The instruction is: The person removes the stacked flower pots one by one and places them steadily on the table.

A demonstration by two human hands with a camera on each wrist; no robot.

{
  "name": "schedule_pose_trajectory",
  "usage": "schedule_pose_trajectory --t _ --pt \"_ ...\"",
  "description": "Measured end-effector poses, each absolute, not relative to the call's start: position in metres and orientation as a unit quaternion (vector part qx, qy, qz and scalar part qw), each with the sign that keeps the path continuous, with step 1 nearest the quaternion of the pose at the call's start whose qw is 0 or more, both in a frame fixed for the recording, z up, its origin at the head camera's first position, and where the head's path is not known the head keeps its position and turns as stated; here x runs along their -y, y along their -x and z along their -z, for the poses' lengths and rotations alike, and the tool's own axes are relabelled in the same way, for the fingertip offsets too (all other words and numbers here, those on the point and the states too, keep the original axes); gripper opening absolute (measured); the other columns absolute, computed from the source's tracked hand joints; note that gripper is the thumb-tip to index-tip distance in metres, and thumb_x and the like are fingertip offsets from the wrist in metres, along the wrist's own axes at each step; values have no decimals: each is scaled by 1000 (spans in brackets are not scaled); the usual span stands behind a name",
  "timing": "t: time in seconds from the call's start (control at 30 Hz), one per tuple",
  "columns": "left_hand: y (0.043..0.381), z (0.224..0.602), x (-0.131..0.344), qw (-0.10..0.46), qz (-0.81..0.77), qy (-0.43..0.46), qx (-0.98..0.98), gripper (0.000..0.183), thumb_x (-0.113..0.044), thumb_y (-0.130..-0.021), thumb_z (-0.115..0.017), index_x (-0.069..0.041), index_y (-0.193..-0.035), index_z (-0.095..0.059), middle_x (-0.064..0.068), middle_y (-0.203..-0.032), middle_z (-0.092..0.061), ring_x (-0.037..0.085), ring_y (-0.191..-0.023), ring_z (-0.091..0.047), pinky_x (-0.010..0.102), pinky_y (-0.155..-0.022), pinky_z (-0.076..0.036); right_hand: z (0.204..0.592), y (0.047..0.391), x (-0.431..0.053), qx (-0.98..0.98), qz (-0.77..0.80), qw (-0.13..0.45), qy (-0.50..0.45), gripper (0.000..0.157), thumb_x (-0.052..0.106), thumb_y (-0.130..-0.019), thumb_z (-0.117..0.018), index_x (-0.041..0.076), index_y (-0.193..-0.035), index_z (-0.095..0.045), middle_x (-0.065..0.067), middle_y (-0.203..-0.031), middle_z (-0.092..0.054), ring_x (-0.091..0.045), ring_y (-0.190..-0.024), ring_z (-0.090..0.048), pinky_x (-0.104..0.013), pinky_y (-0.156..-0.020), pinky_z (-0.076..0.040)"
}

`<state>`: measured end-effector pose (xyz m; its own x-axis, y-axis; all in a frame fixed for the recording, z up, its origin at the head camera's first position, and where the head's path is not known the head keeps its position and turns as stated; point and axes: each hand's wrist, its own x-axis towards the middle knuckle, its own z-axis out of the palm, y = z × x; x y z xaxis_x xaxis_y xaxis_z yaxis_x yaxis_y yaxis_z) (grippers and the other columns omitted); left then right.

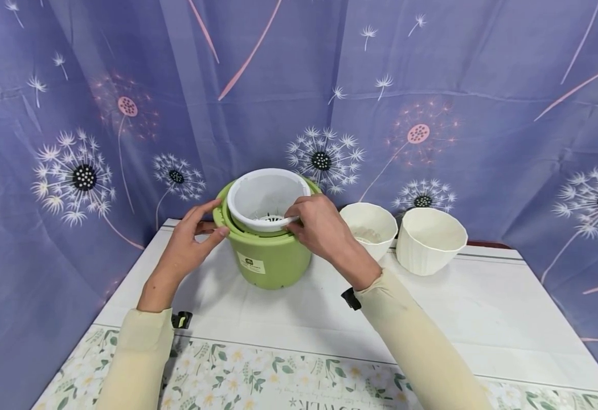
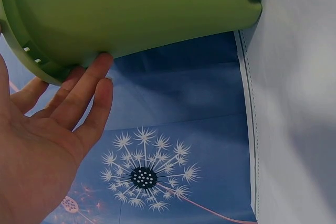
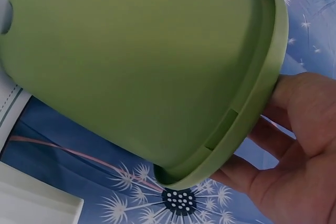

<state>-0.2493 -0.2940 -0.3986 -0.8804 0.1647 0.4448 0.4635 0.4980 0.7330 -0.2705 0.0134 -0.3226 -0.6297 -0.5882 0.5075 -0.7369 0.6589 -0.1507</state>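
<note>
A large green flower pot [image 1: 273, 265] with a paper label stands upright at the table's back edge. Inside its mouth sits a smaller white pot [image 1: 268, 188] with a slotted bottom, its rim higher than the green one. My right hand [image 1: 322, 225] pinches the white pot's front right rim between thumb and fingers. At the left, my left hand [image 1: 188, 242] is spread against the green rim, thumb at the front and fingers along the side. The left wrist view shows nearly straight fingers [image 2: 86, 85] touching the green wall just under the rim.
Two white pots with wavy rims stand to the right: one white pot [image 1: 376, 222] partly behind my right hand, another white pot [image 1: 427, 247] beside it. A floral cloth [image 1: 248, 370] covers the table's front. The blue dandelion curtain [image 1: 258, 102] hangs close behind.
</note>
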Motion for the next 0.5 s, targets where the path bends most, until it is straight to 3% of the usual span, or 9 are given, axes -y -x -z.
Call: schedule_pose_trajectory --t 0.5 --pt "249 398 293 158 469 184 849 65 -28 -106 -71 -24 -164 -42 10 -147 -52 31 -122 -66 12 -90 -52 329 271 -14 872 -195 249 -373 9 10 -89 -88 7 -96 -85 -5 -95 -79 -23 -92 -74 -37 -87 -59"
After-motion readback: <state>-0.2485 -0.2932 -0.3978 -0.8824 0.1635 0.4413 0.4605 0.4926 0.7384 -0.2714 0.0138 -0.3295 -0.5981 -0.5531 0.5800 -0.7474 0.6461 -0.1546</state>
